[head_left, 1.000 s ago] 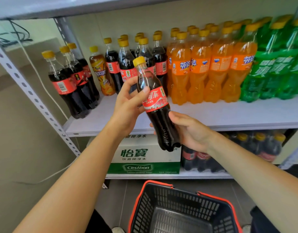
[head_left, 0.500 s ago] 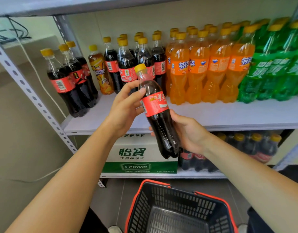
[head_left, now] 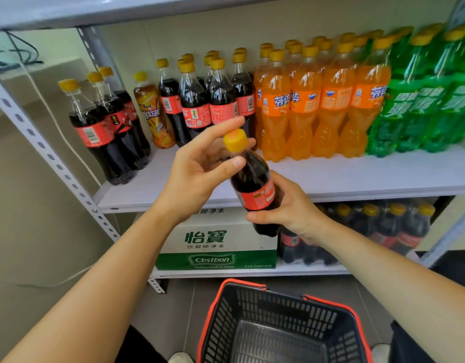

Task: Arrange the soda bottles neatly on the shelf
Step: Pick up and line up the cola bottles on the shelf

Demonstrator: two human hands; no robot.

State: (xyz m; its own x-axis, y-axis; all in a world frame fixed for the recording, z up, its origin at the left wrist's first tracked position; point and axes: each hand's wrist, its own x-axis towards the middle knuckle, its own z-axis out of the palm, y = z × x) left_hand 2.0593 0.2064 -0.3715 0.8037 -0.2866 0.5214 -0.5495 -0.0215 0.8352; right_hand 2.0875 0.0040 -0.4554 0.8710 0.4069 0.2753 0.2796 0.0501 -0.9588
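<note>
While left hand [head_left: 197,174] pinches its neck and right hand [head_left: 294,210] grips its base, cola bottle [head_left: 252,179] tilts; nearby: Fanta bottles [head_left: 304,100], Cestbon carton [head_left: 215,247].

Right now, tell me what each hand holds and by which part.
Both hold one cola bottle: left hand pinches the neck below the yellow cap, right hand grips the lower body at the red label.

Bright even light, soft shadows, wide-angle bending at edges
</note>
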